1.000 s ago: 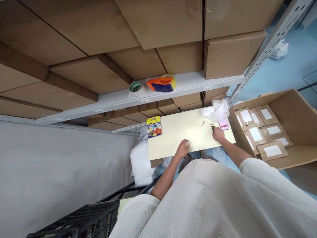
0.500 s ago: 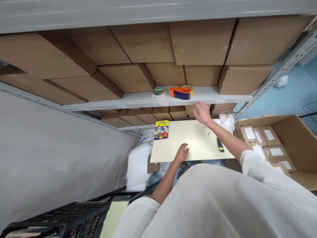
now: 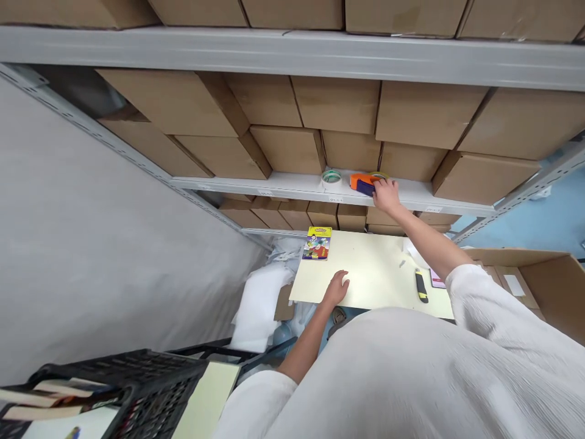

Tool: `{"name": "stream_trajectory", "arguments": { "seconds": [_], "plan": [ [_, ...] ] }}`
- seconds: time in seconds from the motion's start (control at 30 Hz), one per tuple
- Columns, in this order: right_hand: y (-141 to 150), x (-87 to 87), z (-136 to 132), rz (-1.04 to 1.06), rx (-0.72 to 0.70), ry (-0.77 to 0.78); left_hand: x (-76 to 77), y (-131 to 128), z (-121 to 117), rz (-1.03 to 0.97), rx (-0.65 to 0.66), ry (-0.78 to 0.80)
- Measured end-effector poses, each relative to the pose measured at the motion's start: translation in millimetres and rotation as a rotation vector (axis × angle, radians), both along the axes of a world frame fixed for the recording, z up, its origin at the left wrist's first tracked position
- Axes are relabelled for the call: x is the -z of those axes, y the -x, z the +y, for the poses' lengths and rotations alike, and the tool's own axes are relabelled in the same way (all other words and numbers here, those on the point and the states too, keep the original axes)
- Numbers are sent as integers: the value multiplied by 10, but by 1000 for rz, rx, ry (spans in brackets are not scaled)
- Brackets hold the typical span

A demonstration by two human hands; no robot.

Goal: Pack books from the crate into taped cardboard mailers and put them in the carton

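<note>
On the grey shelf (image 3: 292, 185), the orange-and-purple tape dispenser (image 3: 362, 183) sits just right of a green-cored tape roll (image 3: 331, 177). The right hand (image 3: 385, 195) reaches up to the dispenser's right end, fingers bent over it; they are partly hidden, so I cannot tell whether they have closed around it. Below, the left hand (image 3: 337, 288) rests near the front edge of the cream tabletop (image 3: 370, 262), fingers loosely curved, thumb apart, between a yellow-and-purple book (image 3: 317, 243) and a black-and-yellow utility knife (image 3: 421, 286).

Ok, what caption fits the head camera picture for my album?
Right hand on an orange and purple tape dispenser on the grey metal shelf; left hand at the rectangular cream tabletop.
</note>
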State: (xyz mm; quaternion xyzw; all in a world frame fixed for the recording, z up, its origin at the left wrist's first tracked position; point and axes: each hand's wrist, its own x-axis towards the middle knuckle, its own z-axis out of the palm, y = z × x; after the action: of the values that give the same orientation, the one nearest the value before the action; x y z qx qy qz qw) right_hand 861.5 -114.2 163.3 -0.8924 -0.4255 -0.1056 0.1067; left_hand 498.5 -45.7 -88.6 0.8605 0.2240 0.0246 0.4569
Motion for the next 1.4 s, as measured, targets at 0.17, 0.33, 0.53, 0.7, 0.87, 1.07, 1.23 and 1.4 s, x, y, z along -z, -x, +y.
{"name": "stream_trajectory", "arguments": {
  "seconds": [0.17,0.33,0.53,0.7,0.87,1.07,1.23,1.4],
  "plan": [
    [174,-7,-132,-6,-31,-45,-14,-83,27,-15,53,0],
    [610,131,-613,26,-14,-131,14,-196,-38,-6,114,11],
    [1267,958,-1372,211,169,-185,46,-322,-192,36,219,44],
    [1732,1863,-1898,451,480,-36,90,-339,-251,72,290,32],
    [2002,2392,-2246,566,629,56,138,-253,-246,123,344,1],
    [2072,2584,-2373,601,655,70,128,-245,-276,166,370,14],
    [2037,2633,-2363,638,671,84,71,-295,-297,165,376,15],
    [2039,2647,-2364,674,701,91,-17,-296,-287,142,361,18]
  ]
}}
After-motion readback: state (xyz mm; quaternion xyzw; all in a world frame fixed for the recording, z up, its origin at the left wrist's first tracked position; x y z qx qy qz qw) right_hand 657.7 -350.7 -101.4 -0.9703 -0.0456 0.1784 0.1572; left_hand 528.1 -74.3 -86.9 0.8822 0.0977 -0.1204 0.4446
